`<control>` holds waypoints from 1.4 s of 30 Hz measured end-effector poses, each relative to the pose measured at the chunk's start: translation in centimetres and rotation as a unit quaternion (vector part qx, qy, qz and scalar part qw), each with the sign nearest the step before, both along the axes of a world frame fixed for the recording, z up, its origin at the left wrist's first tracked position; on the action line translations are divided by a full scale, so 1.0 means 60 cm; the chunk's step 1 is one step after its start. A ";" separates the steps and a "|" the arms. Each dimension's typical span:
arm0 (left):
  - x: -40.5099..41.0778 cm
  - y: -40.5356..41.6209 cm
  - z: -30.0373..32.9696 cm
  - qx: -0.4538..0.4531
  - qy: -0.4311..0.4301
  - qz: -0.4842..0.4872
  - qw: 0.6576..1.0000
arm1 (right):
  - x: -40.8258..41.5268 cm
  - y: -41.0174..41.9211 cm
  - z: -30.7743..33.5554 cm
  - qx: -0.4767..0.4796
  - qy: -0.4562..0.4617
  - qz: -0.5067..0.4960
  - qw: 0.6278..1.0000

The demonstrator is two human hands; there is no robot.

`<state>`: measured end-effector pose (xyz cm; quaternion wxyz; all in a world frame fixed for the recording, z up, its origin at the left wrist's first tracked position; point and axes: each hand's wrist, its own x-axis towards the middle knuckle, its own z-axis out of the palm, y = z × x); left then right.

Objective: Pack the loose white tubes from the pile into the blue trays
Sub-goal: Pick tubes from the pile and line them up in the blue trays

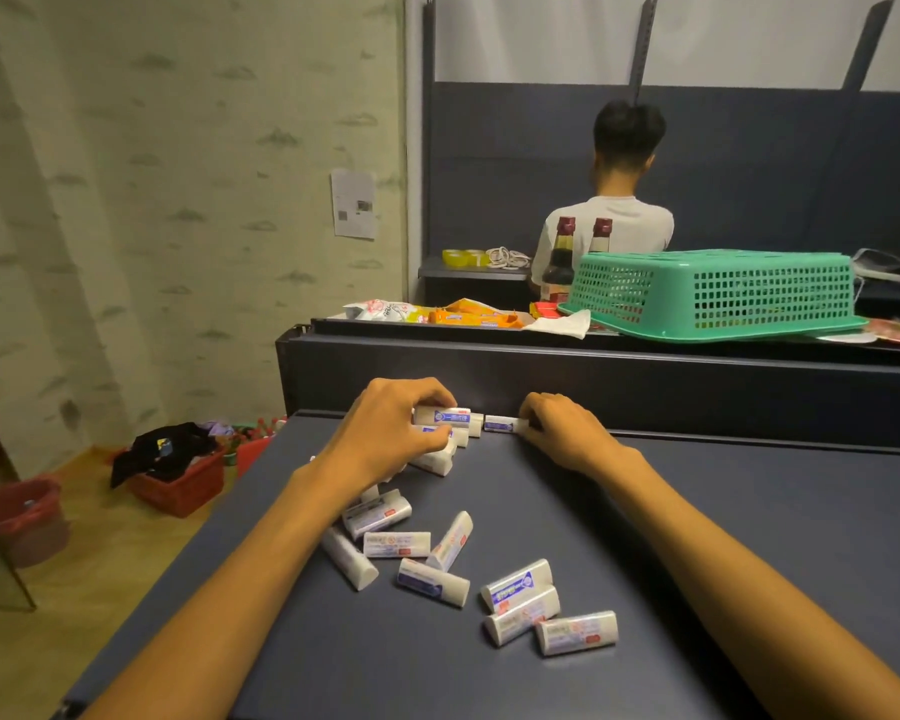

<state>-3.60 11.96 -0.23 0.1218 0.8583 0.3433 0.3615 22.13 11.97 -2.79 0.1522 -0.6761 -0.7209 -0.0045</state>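
Several loose white tubes (427,558) with blue and red print lie scattered on the dark blue tray surface (723,537) in front of me. At its far edge my left hand (385,433) grips a small stack of tubes (445,418) against the raised back wall. My right hand (562,428) pinches a single tube (500,424) lying on its side just right of that stack. A cluster of three tubes (536,605) sits nearest to me.
A dark raised shelf wall (645,387) runs behind the hands. Above it lie snack packets (468,317), two dark bottles (562,262) and an upturned green basket (713,293). A person sits facing away beyond. A red crate (178,485) and red bin (22,517) stand on the floor at left.
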 end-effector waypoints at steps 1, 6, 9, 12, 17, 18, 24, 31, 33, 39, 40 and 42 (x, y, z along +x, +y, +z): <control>0.000 0.000 -0.001 -0.001 0.000 -0.002 1.000 | 0.001 -0.001 0.000 0.000 0.009 -0.004 1.000; 0.003 0.000 -0.004 0.002 -0.006 -0.007 1.000 | 0.012 -0.021 0.004 0.029 0.168 0.001 0.985; 0.007 -0.002 -0.007 -0.001 -0.013 -0.011 1.000 | 0.016 -0.044 0.019 0.034 0.275 0.023 0.961; 0.013 -0.008 -0.010 0.000 -0.022 -0.016 1.000 | 0.022 -0.064 0.027 0.028 0.392 0.037 0.919; 0.023 -0.020 -0.011 0.006 -0.026 -0.025 0.999 | 0.022 -0.095 0.033 0.039 0.515 0.061 0.854; 0.024 -0.022 -0.012 0.007 -0.026 -0.025 0.999 | 0.020 -0.099 0.034 0.054 0.528 0.055 0.846; 0.024 -0.032 -0.018 0.004 -0.029 -0.025 0.999 | 0.019 -0.115 0.034 0.088 0.497 0.033 0.863; 0.022 -0.042 -0.018 0.000 -0.031 -0.028 0.999 | 0.014 -0.133 0.033 0.081 0.458 0.064 0.883; 0.022 -0.044 -0.018 0.001 -0.029 -0.028 0.999 | 0.009 -0.136 0.034 0.083 0.472 0.060 0.876; 0.021 -0.048 -0.017 0.007 -0.027 -0.029 0.999 | 0.001 -0.142 0.039 0.071 0.454 0.063 0.886; 0.020 -0.048 -0.017 0.008 -0.026 -0.028 0.999 | 0.001 -0.142 0.039 0.068 0.457 0.066 0.884; 0.019 -0.048 -0.015 0.012 -0.024 -0.026 0.999 | 0.002 -0.142 0.039 0.054 0.463 0.077 0.881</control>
